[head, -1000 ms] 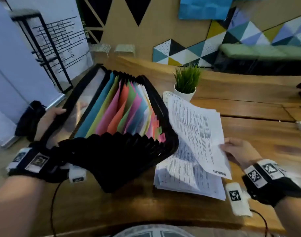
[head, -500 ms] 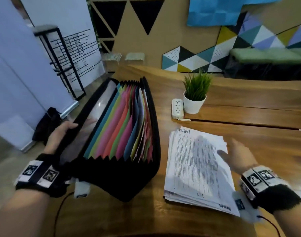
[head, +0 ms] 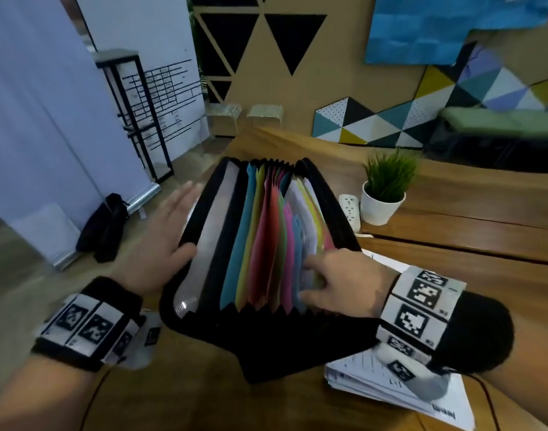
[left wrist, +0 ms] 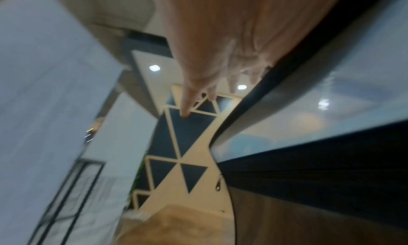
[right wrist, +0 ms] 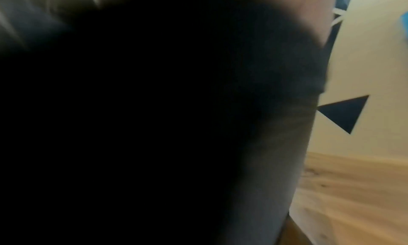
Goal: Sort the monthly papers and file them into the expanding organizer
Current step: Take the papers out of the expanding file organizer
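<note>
Your head view looks down at the organizer (head: 266,244) on the table (head: 453,275). Left wrist view sits close along its left wall, sharing it. Right wrist view is mostly dark.

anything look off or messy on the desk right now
Nothing is spilled or damaged. The paper stack is unevenly fanned and juts past the table's near edge. The organizer also overhangs the edge, steadied by the left hand while the right hand parts its dividers.
</note>
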`<action>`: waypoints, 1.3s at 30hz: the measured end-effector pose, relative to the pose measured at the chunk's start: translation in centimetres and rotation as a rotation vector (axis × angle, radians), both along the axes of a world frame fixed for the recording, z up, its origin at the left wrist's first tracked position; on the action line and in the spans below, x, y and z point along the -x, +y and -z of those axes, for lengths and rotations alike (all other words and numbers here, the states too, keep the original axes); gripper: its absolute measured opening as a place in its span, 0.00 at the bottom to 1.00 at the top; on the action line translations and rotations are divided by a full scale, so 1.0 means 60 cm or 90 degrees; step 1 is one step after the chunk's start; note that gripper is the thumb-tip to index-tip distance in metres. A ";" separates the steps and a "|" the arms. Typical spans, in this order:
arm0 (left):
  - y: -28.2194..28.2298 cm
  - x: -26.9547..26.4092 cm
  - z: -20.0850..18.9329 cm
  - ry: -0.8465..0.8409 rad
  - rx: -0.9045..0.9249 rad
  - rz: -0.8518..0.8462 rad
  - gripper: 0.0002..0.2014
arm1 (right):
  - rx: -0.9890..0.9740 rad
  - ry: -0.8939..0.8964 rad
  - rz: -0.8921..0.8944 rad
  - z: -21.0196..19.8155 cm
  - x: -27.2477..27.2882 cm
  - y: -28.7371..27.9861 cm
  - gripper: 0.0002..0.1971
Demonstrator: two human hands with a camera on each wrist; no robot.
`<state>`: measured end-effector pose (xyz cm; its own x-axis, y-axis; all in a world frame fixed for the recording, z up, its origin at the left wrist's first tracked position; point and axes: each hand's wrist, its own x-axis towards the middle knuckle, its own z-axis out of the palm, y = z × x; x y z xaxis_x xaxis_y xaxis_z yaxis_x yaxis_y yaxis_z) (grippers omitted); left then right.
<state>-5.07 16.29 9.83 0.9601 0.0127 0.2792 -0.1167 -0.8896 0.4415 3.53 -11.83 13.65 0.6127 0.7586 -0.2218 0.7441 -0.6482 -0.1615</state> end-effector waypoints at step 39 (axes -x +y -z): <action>-0.078 -0.051 -0.053 0.080 -0.324 0.222 0.08 | -0.517 0.104 0.574 -0.090 -0.071 -0.210 0.38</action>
<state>-2.03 11.63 13.02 0.9097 -0.4120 0.0520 -0.4126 -0.9109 0.0014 7.78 -24.44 19.04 0.9995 0.0299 -0.0053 0.0134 -0.5889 -0.8081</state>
